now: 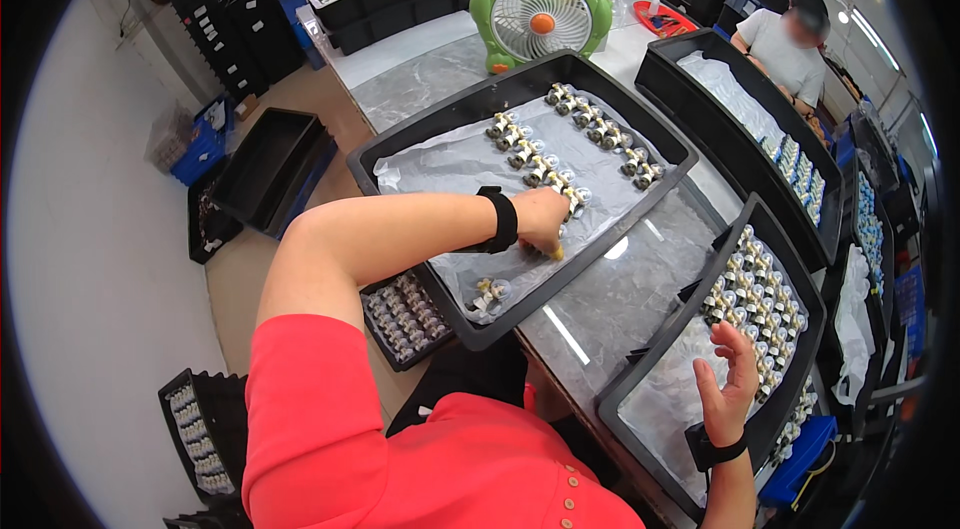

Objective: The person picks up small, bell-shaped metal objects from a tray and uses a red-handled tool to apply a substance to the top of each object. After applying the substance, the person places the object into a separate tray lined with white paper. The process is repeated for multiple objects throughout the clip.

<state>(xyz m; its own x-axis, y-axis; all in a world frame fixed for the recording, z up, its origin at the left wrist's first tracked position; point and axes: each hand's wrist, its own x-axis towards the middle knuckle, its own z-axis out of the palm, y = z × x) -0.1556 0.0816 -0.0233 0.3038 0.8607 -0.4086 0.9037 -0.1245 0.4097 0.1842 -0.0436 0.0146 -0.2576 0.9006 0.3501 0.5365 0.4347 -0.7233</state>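
Note:
My left hand [543, 221] reaches into the black tray [610, 254] in front of me, its fingers curled downward and closed. What they hold, if anything, is mostly hidden; a bit of yellow shows below them. Right beside this hand ends a row of small white, gold and dark pieces with clear rounded tops [540, 169], lying on a white plastic sheet [420, 174]. My right hand [728, 384] hovers over a second black tray [640, 384] on the right, thumb and fingers apart and nothing in them. Many similar pieces [755, 294] fill that tray's far part.
A green animal-shaped fan [540, 14] stands behind the middle tray. More black trays sit at the back and right, one with blue-and-white pieces [795, 169]. A person [790, 49] in white works at the far right. Below the table edge is another filled tray [405, 319].

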